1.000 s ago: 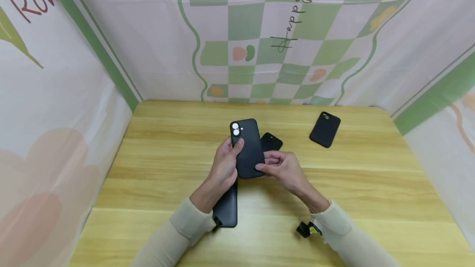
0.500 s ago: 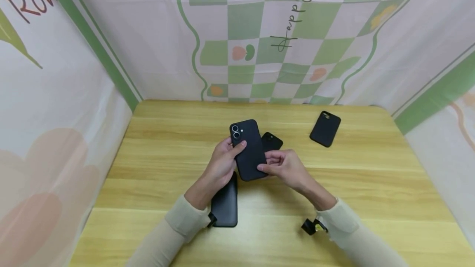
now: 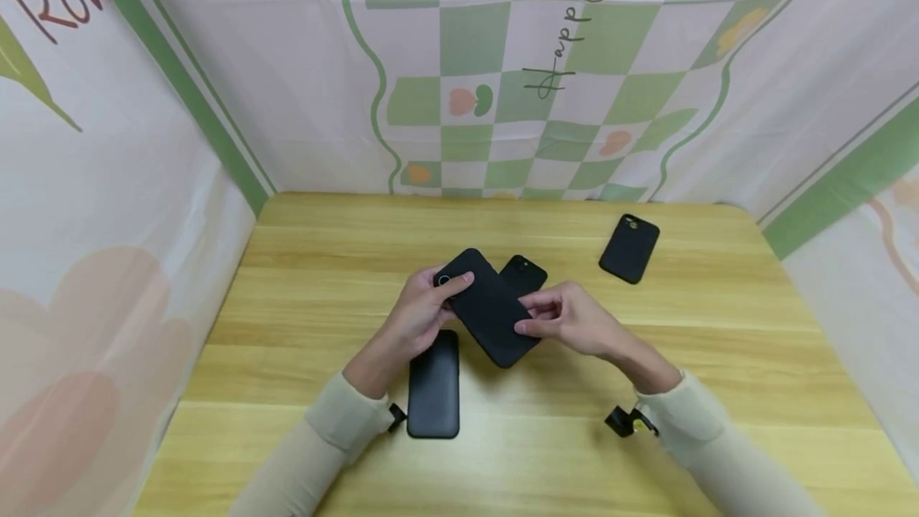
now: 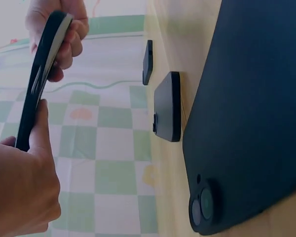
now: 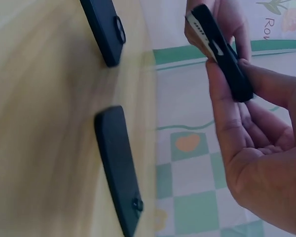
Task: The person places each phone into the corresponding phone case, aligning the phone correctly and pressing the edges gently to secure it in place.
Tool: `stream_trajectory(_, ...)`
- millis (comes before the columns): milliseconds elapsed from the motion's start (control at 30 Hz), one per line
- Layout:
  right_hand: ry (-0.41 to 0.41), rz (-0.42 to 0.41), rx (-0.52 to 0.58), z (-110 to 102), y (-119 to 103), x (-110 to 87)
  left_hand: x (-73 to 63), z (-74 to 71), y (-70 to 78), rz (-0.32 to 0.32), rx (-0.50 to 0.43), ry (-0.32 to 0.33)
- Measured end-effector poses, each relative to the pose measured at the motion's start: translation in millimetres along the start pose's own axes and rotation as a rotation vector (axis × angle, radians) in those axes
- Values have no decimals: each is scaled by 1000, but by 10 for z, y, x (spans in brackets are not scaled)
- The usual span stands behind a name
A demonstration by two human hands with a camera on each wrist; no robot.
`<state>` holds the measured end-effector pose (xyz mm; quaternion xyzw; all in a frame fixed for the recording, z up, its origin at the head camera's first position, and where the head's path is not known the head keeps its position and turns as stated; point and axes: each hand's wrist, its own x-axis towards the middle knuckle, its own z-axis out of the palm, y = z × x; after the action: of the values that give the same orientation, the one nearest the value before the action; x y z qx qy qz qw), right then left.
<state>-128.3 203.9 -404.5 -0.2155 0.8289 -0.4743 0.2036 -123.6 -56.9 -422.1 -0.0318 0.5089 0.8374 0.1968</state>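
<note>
Both hands hold a phone in a black case [image 3: 491, 313] above the table, tilted with its camera corner to the upper left. My left hand [image 3: 420, 309] grips that end, thumb across the back beside the lens ring. At the lower right side, my right hand [image 3: 574, 321] pinches the edge between thumb and fingers. A pale bottom edge with small speaker holes shows on the held phone [image 5: 227, 59] in the right wrist view. Beneath my left wrist lies another black phone-shaped piece [image 3: 434, 393]. A smaller black one [image 3: 522, 274] lies just behind the held phone, partly hidden.
A black phone case [image 3: 629, 250] with a camera opening lies at the back right of the wooden table [image 3: 718, 325]. Patterned cloth [image 3: 531, 46] hangs behind the table and along its sides. Small black wrist cameras [image 3: 621, 421] sit at both cuffs.
The held phone has turned counterclockwise, its lower end swinging right. My right hand has moved right and my left hand slightly left and down, uncovering more of the black piece below.
</note>
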Motion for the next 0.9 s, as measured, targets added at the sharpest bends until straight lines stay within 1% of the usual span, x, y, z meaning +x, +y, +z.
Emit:
stream_trajectory(167, -51, -12, -32, -115, -24, -7, 10, -8, 20, -17, 40, -27)
stream_trajectory(400, -109, -22, -124, -264, -64, -21, 9, 13, 13, -26, 106, -48)
stream_trajectory(467, -112, -19, -134, -296, -72, -16, 7, 26, 11, -20, 112, -43)
stream_trajectory(533, -91, -5, -131, -313, -73, -5, 9, 39, 12, -1, 99, -24)
stream_trajectory(633, -21, 72, -59, -316, -70, -5, 21, 48, 11, 39, 48, 27)
stream_trajectory(700, 29, 136, 22, -304, -64, -12, 33, 55, 12, 69, 11, 67)
stream_trajectory(733, 51, 161, 81, -288, -62, -15, 37, 60, 14, 83, -6, 84)
stream_trajectory(833, 84, 181, 222, -217, -51, -11, 37, 69, 16, 131, -52, 125)
stream_trajectory(900, 81, 165, 314, -159, -45, 1, 33, 77, 16, 159, -78, 142)
